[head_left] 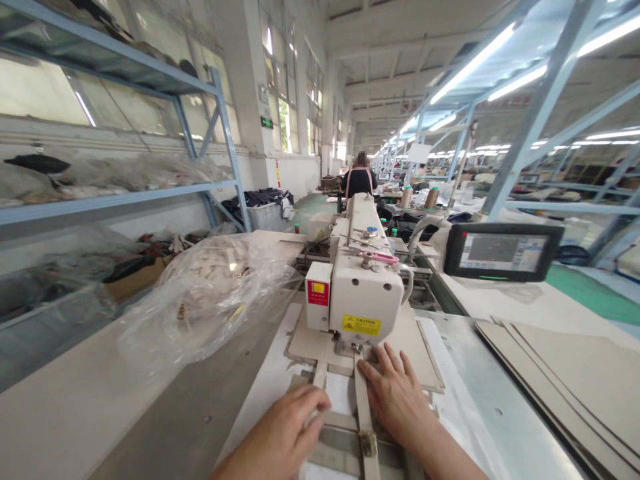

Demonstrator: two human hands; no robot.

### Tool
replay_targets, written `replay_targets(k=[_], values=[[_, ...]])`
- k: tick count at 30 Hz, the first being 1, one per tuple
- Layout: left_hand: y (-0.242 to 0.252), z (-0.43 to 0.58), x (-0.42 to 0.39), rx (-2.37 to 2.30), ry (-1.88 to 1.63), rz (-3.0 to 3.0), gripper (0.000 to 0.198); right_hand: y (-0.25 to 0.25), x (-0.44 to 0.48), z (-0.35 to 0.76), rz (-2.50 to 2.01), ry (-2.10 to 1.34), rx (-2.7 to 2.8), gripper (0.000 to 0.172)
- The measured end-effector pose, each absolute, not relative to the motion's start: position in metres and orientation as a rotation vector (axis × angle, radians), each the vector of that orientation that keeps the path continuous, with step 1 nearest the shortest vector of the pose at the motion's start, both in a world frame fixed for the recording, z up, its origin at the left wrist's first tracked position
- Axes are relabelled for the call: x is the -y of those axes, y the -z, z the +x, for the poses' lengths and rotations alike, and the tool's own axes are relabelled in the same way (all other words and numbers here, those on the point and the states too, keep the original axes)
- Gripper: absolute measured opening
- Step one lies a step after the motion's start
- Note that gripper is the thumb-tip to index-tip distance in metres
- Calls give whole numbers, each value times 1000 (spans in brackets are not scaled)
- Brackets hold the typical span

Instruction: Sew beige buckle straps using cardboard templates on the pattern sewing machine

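Observation:
A white sewing machine head (367, 293) stands over a flat beige panel (417, 350) on the metal bed. Two light straps run from under the machine toward me; the right strap (363, 400) carries a metal buckle (369, 445). My right hand (397, 393) lies beside the right strap near the needle area, fingers spread and touching the panel. Just left of it, my left hand (295, 423) is curled near the lower end of the left strap (321, 375), thumb and fingers pinched together; what they hold is too small to make out.
A clear plastic bag (205, 300) of strap pieces lies at the left. A control screen (503, 252) and stacked beige panels (575, 380) are at the right. A person (359, 179) sits ahead; blue shelving (120, 200) stands left.

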State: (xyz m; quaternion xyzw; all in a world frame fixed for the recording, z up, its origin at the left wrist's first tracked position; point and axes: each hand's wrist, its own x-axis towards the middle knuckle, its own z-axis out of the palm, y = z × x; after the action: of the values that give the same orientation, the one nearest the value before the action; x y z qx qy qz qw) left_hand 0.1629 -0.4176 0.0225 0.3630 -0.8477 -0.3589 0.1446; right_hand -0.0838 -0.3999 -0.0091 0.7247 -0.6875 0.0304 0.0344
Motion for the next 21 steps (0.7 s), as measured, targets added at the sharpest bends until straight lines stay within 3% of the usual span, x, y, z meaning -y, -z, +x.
replay_targets(k=[3, 5, 9, 13, 17, 19, 21], values=[[-10, 177, 440, 2532, 705, 1087, 58, 7, 401, -78, 2256, -121, 2132, 44], [0, 182, 452, 2610, 617, 1075, 65, 6, 398, -77, 2277, -92, 2164, 49], [11, 172, 459, 2671, 486, 997, 54, 6, 389, -81, 2372, -58, 2185, 61], [10, 149, 462, 2645, 241, 983, 38, 4, 378, -84, 2474, -226, 2064, 56], [21, 138, 471, 2600, 47, 853, 19, -3, 372, -82, 2543, -265, 1895, 37], [36, 137, 483, 2547, -39, 713, 25, -4, 376, -85, 2536, -228, 1819, 23], [52, 133, 498, 2482, -105, 581, 34, -4, 386, -93, 2467, -196, 1837, 19]])
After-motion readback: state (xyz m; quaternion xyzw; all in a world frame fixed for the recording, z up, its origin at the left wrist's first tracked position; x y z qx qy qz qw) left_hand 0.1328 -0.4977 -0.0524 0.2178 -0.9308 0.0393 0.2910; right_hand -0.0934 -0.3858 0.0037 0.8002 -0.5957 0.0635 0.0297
